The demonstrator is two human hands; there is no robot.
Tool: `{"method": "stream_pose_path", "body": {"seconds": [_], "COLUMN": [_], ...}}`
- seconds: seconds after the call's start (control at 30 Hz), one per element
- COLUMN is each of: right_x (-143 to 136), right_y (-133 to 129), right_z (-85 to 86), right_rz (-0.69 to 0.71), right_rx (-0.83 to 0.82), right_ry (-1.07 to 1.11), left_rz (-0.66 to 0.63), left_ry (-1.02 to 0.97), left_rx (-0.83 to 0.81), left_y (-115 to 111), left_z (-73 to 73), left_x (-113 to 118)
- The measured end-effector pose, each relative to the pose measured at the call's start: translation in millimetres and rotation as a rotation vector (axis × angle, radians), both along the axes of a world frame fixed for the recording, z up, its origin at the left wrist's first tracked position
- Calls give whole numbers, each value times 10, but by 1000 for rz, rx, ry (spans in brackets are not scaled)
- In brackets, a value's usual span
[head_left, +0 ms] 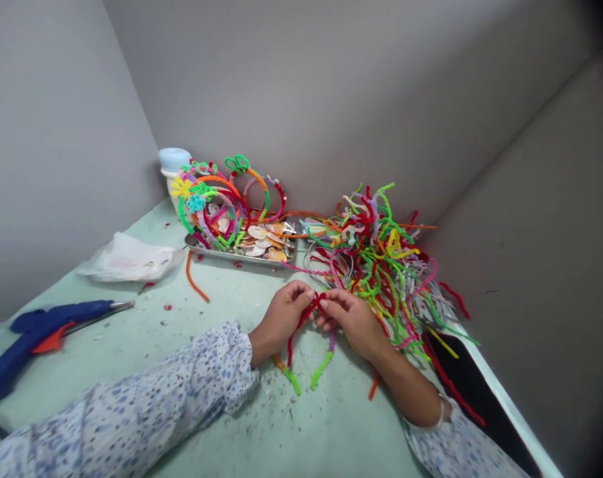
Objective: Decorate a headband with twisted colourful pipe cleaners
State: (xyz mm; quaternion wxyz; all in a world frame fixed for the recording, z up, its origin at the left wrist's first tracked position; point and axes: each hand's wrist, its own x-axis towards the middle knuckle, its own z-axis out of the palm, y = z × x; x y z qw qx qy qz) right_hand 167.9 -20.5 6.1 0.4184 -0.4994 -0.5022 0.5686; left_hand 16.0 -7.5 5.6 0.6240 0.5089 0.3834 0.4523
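Between my two hands, over the middle of the table, is a red pipe cleaner (290, 345) with a bent part at the fingertips and one end hanging down. My left hand (283, 312) pinches it from the left. From the right, my right hand (354, 322) closes its thumb and fingers on the same red piece. Below the hands hang green-tipped pipe cleaner ends (323, 370), one purple and green, one orange and green; what they join is hidden by my fingers. An orange end (374, 385) shows under my right wrist.
A big tangle of coloured pipe cleaners (381, 265) lies right of my hands, beside a black flat object (475, 392). Behind, a metal tray (232, 254) holds small pieces and pipe cleaner headbands (222, 212). At left are a plastic bag (129, 259) and a blue glue gun (57, 318).
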Motion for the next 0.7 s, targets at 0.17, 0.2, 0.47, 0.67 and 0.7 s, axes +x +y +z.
{"method": "stream_pose_path", "body": {"seconds": [0.17, 0.2, 0.47, 0.67, 0.7], "right_x": [-14, -12, 7, 12, 14], "right_y": [-9, -12, -17, 6, 13], "right_z": [25, 30, 28, 4, 0], "right_rz": [11, 17, 52, 24, 6], "right_rx": [7, 10, -3, -2, 1], "right_ry": [-43, -50, -76, -57, -38], "left_rz": [-24, -25, -55, -48, -62], "left_ry": [67, 87, 210, 163, 121], "left_rx": [48, 54, 97, 70, 52], "left_y": [-4, -5, 8, -1, -3], "left_z": [-22, -22, -68, -42, -33], "left_x": [-2, -4, -3, 6, 9]}}
